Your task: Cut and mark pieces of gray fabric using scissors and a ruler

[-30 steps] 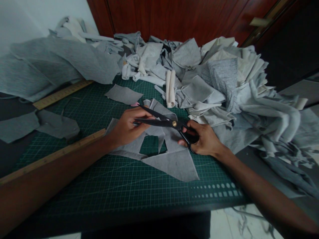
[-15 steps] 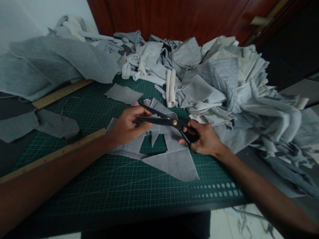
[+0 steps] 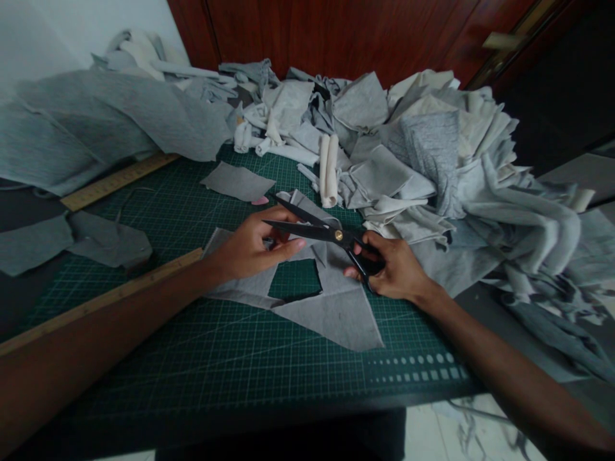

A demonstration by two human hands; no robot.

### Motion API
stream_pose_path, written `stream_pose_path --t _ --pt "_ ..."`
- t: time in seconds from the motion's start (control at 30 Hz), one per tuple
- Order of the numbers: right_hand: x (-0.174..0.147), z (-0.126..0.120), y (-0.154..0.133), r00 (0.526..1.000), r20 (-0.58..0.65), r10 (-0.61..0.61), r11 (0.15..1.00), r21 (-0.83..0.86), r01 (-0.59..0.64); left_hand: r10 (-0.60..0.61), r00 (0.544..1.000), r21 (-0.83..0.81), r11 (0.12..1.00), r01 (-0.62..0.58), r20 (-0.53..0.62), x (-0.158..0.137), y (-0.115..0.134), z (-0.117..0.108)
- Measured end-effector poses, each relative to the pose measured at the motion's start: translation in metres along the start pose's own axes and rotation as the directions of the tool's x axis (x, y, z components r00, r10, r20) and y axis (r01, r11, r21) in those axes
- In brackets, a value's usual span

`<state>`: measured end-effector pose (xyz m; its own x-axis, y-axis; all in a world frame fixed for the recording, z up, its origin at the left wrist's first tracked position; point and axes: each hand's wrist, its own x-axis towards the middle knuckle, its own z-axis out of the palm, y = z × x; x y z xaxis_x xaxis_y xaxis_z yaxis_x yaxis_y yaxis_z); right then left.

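My right hand (image 3: 396, 266) is wrapped round the handles of black fabric scissors (image 3: 339, 235), whose blades are spread and point left. My left hand (image 3: 259, 246) is by the blade tips, fingers curled behind the blades and thumb stretched out below them. What its fingers pinch is mostly hidden by the blades. Beneath both hands lies a cut piece of grey fabric (image 3: 336, 314) with an angular gap in its middle, where the green cutting mat (image 3: 221, 365) shows through. Beyond my left hand are a small pink piece (image 3: 260, 201) and a flat grey scrap (image 3: 237, 181).
Piled grey and cream cloth (image 3: 423, 147) covers the back and right. A large grey cloth (image 3: 120, 115) lies back left, over a wooden ruler (image 3: 120, 180). Another wooden ruler (image 3: 106, 298) runs under my left forearm. Grey scraps (image 3: 110, 237) lie at left.
The pointed bit of fabric that hung below my left hand no longer shows there. My left thumb has stretched to the right, and the pink piece is more visible. The scissors have hardly moved.
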<state>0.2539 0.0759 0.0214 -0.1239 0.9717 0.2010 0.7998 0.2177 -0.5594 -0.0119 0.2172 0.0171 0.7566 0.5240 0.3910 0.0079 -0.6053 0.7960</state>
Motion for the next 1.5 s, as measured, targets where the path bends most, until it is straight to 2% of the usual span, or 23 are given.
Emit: stream_pose_path --t 0.1,0.2,0.4,0.67,0.93,1.17,1.5 --pt "0.000 0.000 0.001 1.000 0.000 0.002 1.000 -0.009 -0.002 0.020 1.000 0.018 1.000 -0.020 0.006 0.000 0.001 0.000" --pt "0.000 0.000 0.002 1.000 0.003 -0.001 1.000 -0.023 0.001 -0.019 0.999 -0.034 0.999 0.017 -0.038 -0.001 0.000 0.000" --pt "0.000 0.000 0.002 1.000 0.004 0.006 0.999 -0.038 -0.006 0.022 0.993 -0.011 1.000 -0.024 -0.114 -0.001 -0.001 -0.002" --pt "0.000 -0.001 0.002 1.000 0.007 0.013 1.000 -0.024 -0.012 -0.077 0.990 -0.098 0.993 0.066 -0.120 -0.002 -0.001 -0.001" --pt "0.000 -0.002 0.001 1.000 0.014 0.027 0.999 -0.030 -0.027 -0.036 0.989 -0.154 0.988 0.013 -0.145 -0.001 -0.007 -0.002" --pt "-0.001 0.000 0.005 1.000 -0.013 0.022 0.999 -0.040 -0.023 -0.017 0.978 -0.100 0.995 -0.004 -0.206 0.001 -0.005 -0.003" --pt "0.000 -0.002 0.010 0.998 -0.051 0.039 0.998 -0.040 -0.042 -0.164 0.952 -0.404 0.913 0.048 -0.258 0.009 -0.007 0.000"
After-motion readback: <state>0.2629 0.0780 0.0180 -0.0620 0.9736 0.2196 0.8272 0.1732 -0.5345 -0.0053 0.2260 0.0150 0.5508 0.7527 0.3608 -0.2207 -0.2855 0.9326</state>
